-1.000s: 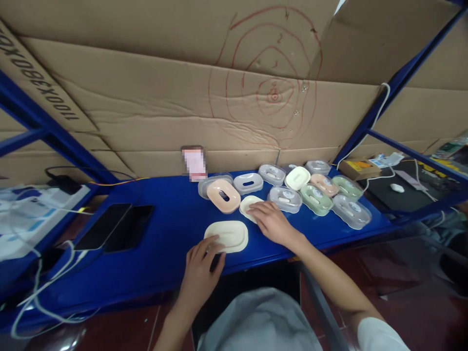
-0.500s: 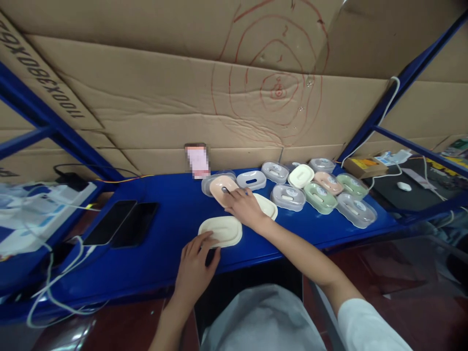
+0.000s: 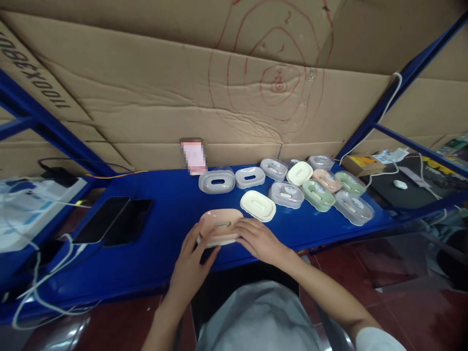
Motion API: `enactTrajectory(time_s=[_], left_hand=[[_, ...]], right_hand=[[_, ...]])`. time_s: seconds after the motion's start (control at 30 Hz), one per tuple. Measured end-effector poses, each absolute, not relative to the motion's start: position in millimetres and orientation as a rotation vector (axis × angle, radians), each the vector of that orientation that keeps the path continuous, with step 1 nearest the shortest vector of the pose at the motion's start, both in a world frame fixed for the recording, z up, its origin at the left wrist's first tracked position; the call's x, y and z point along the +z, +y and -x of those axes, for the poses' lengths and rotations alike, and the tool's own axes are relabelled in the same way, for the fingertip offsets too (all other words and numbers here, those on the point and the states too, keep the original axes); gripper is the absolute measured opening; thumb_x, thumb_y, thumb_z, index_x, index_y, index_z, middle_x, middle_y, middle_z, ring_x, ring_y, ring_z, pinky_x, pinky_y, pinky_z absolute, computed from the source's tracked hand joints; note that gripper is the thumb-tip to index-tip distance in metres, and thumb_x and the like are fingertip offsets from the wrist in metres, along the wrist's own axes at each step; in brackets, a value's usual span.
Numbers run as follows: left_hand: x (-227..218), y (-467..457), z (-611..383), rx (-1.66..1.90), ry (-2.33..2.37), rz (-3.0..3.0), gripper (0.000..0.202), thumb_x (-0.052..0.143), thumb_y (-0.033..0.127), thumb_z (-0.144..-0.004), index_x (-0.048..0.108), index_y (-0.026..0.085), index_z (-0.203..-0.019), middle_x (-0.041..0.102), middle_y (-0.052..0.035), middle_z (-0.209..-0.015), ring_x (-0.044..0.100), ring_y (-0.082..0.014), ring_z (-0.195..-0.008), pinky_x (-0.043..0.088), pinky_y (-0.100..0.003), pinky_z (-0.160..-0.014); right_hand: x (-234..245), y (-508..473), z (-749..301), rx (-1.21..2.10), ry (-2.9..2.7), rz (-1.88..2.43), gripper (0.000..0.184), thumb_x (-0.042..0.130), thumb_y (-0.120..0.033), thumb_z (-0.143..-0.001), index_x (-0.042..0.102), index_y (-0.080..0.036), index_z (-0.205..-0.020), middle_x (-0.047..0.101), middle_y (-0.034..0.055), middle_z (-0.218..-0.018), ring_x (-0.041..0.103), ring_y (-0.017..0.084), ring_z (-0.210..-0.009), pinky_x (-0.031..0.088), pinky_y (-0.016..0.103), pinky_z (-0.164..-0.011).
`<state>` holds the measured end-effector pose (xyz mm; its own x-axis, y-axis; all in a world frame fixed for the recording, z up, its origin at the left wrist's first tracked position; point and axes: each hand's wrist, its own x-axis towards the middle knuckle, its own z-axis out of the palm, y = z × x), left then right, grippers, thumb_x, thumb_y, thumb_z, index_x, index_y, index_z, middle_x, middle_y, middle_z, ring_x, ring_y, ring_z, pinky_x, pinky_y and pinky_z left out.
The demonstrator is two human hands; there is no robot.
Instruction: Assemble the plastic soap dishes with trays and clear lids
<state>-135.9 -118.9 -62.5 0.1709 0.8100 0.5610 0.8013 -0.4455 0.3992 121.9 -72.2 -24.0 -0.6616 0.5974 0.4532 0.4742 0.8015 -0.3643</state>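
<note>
I hold a shallow, rounded peach dish (image 3: 215,218) in front of me, its long side running left to right and a narrow slot through its middle, sitting over a plain cream piece (image 3: 225,241) that shows only as a pale near rim.

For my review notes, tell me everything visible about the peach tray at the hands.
The peach tray is a rounded oblong with a slot near its middle, apparently smooth plastic. It is crosswise over the near part of the blue table; a pale edge shows beneath its near side. The left hand touches its near left part, the right hand its right end.
</note>
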Motion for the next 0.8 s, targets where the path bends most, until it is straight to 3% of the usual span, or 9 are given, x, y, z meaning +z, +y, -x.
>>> enactTrajectory(time_s=[0.17,0.3,0.57,0.7,0.8], left_hand=[[-61.1,-116.2,144.2,1.266,1.679,-2.395,0.027,0.068,0.036,-0.101,0.068,0.028,-0.127,0.063,-0.0116,-0.142,0.063,-0.0333,-0.129,0.056,-0.053,-0.108],[-66.0,-114.4,147.0,1.262,1.662,-2.487,0.024,0.07,0.04,-0.1,0.07,0.025,-0.119,0.066,-0.0127,-0.133,0.065,-0.0331,-0.12,0.057,-0.053,-0.102],[-64.2,-114.2,141.9,1.192,1.637,-2.481,0.02,0.068,0.031,-0.101,0.07,0.025,-0.12,0.065,-0.0118,-0.141,0.061,-0.0336,-0.127,0.057,-0.054,-0.106],[-62.0,-115.7,139.5,1.165,1.651,-2.46,0.022,0.068,0.03,-0.101,0.069,0.025,-0.123,0.064,-0.011,-0.145,0.06,-0.0337,-0.131,0.056,-0.055,-0.109],[-62.3,-116.5,139.6,1.147,1.658,-2.474,0.023,0.068,0.03,-0.101,0.068,0.025,-0.124,0.063,-0.0108,-0.146,0.059,-0.034,-0.132,0.056,-0.055,-0.109]], right_hand=[[-34.0,-72.4,-111.4,0.171,-2.466,0.771,0.033,0.052,-0.015,-0.108,0.065,-0.019,-0.138,0.072,0.0105,-0.138,0.058,0.023,-0.141,0.045,0.043,-0.122],[-35.4,-70.1,-114.4,0.15,-2.517,0.746,0.037,0.052,-0.01,-0.105,0.065,-0.019,-0.139,0.07,0.0103,-0.142,0.055,0.023,-0.145,0.041,0.043,-0.125],[-15.5,-41.9,-132.1,0.2,-2.534,0.683,0.037,0.049,-0.016,-0.108,0.067,-0.022,-0.14,0.069,0.0095,-0.145,0.058,0.022,-0.144,0.042,0.046,-0.124],[23.6,40.6,-132.5,0.263,-2.471,1.028,0.049,0.048,-0.005,-0.102,0.067,-0.026,-0.142,0.066,0.006,-0.15,0.056,0.022,-0.145,0.042,0.045,-0.123],[44.5,119.3,-118.8,0.287,-2.453,1.203,0.048,0.046,-0.005,-0.102,0.069,-0.022,-0.14,0.071,0.0093,-0.143,0.064,0.023,-0.136,0.048,0.043,-0.118]])
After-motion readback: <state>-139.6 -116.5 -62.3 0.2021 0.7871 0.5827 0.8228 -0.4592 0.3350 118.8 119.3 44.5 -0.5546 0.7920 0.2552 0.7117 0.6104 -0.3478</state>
